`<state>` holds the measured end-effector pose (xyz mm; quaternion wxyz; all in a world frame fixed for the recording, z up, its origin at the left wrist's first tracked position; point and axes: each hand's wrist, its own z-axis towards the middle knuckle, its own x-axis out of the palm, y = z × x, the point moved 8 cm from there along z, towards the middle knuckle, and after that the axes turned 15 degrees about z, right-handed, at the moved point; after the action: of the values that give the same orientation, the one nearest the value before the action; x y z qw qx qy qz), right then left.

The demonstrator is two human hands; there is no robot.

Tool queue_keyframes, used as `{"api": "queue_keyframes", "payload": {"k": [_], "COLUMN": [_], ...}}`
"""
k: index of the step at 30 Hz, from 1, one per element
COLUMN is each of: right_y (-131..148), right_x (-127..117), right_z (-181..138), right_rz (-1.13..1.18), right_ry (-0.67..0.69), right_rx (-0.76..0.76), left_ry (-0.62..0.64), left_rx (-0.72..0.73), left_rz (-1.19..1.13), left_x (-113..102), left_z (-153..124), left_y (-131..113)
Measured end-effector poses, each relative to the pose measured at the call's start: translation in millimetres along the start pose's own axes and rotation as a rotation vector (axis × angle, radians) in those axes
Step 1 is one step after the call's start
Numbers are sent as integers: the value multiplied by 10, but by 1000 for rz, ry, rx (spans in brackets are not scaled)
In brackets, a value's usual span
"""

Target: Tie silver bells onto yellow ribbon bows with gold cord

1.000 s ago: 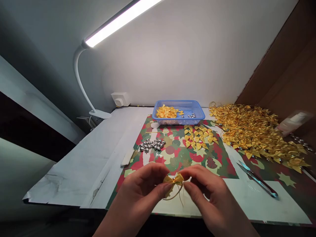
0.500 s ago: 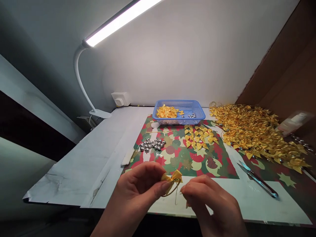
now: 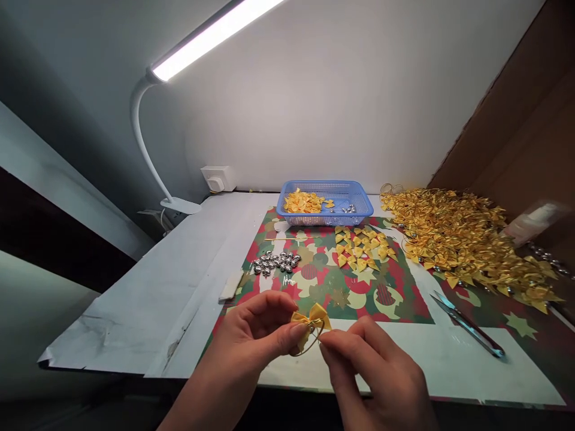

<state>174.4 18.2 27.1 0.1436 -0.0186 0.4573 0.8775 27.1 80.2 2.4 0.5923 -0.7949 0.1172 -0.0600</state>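
Between thumb and fingers, my left hand [image 3: 263, 335] pinches a yellow ribbon bow [image 3: 318, 313] above the table's front edge. A thin gold cord [image 3: 309, 348] loops down from the bow's middle. My right hand [image 3: 375, 365] is closed in a pinch at the right side of this loop, apparently on the cord, though its fingertips hide the exact grip. Behind my hands, several yellow bows [image 3: 365, 248] lie in rows on a patterned sheet [image 3: 323, 287]. To their left is a cluster of small silver bells [image 3: 275, 263].
A blue basket [image 3: 323, 220] with bows and silver pieces stands against the wall. At right are a big heap of corded bows [image 3: 458, 239], scissors [image 3: 469, 326] and a bottle [image 3: 532, 221]. A lamp [image 3: 141, 134] is clipped at the back left.
My right hand has moved left, up to the bow, and its fingertips now meet the cord loop. The loose cord end that hung below the bow no longer shows. My left hand keeps its pinch.
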Motion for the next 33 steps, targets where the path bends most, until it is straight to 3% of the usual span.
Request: {"api": "queue_keyframes", "payload": {"k": [33], "right_y": [6], "right_x": [45], "right_z": [59], "right_rz": [-44], "right_ry": [17], "right_rx": [-54], "left_ry": [42], "left_rx": [-138], "left_rz": [-183], "left_x": [61], "left_z": [23], "left_y": [147]}}
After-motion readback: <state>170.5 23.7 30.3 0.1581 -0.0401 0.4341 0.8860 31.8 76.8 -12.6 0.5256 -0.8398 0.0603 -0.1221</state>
